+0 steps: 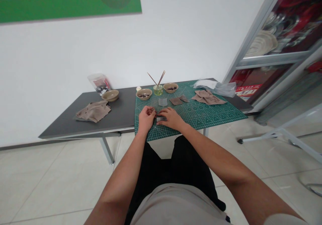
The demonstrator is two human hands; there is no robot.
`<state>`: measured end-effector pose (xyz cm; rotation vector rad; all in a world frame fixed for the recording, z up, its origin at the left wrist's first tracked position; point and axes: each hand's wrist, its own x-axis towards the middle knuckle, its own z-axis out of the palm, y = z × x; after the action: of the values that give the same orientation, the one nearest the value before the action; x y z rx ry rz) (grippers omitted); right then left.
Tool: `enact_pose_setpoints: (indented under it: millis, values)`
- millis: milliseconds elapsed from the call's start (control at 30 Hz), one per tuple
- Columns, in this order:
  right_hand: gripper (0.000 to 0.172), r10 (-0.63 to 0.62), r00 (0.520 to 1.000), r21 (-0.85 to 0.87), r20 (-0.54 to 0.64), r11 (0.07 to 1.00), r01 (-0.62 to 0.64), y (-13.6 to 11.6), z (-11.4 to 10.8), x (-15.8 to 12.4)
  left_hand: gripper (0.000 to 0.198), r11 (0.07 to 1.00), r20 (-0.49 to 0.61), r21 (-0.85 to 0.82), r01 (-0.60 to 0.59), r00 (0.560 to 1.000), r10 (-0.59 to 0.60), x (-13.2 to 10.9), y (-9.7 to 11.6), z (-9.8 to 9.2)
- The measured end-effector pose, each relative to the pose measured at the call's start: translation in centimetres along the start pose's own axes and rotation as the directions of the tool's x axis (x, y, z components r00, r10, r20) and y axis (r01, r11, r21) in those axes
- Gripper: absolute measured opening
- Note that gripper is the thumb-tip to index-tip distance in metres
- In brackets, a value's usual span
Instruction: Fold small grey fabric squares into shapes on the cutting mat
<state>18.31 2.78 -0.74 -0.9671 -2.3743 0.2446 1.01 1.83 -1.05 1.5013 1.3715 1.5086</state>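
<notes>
Left hand (148, 116) is pinching narrow; can't tell on what, if anything. Right hand (173, 118) is curling over a small clear piece (161, 119), under its fingertips, over the mat (223, 114); can't tell if it's gripping. Reads as mid-work on that piece. Clear square (163, 102) and brown square (176, 101) are lying just beyond the fingers, apparently waiting. Dark bits (143, 95) are sitting in bowls (171, 91) farther off. I'm spotting nothing clearly finished.

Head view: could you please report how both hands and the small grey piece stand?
Left hand: fingers bunched, any hold unclear. Right hand: at small grey piece, partly covering it. Pale square just beyond, on green mat.
</notes>
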Motion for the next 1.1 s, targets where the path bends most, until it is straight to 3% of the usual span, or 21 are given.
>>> enact_pose_setpoints:
  millis: [67, 200, 333, 500, 700, 900, 1000, 1100]
  values:
    - [0.043, -0.018, 1.0, 0.014, -0.002, 1.0, 0.018, 0.2, 0.0, 0.0, 0.014, 1.0, 0.0, 0.003, 0.002, 1.0, -0.002, 0.0, 0.1, 0.0]
    - [0.03, -0.014, 1.0, 0.028, -0.011, 0.999, 0.015, 0.2, -0.1, 0.1, 0.014, 1.0, 0.005, -0.005, 0.01, 1.0, -0.01, 0.0, 0.1, 0.0]
    - [0.018, 0.086, 0.995, 0.088, -0.057, 0.993, -0.081, -0.3, -0.3, -0.1, 0.015, 1.0, 0.002, -0.005, 0.017, 1.0, -0.017, 0.1, 0.1, 0.0]
    - [0.025, 0.21, 0.966, 0.253, -0.148, 0.953, -0.168, -0.4, -0.5, -0.3, 0.014, 0.999, 0.007, -0.026, 0.033, 0.999, -0.033, 0.0, 0.1, 0.0]
    - [0.024, 0.139, 0.981, 0.248, -0.138, 0.963, -0.102, 0.0, -0.3, 0.3, 0.013, 0.999, 0.016, -0.032, 0.02, 1.0, -0.019, 0.1, 0.1, 0.1]
    - [0.029, 0.188, 0.979, 0.135, -0.073, 0.975, -0.177, -0.4, -0.5, 0.4, 0.013, 0.999, 0.023, -0.029, 0.017, 1.0, -0.017, 0.1, -0.1, 0.0]
    - [0.033, 0.199, 0.978, 0.189, -0.057, 0.964, -0.185, -0.1, -0.9, 0.6, 0.013, 0.999, 0.025, -0.024, 0.027, 0.999, -0.026, 0.2, 0.0, 0.0]
    - [0.036, 0.223, 0.968, 0.296, -0.116, 0.938, -0.181, 0.5, -1.3, 1.0, 0.012, 0.999, 0.026, -0.027, 0.033, 0.999, -0.032, 0.2, 0.1, 0.1]
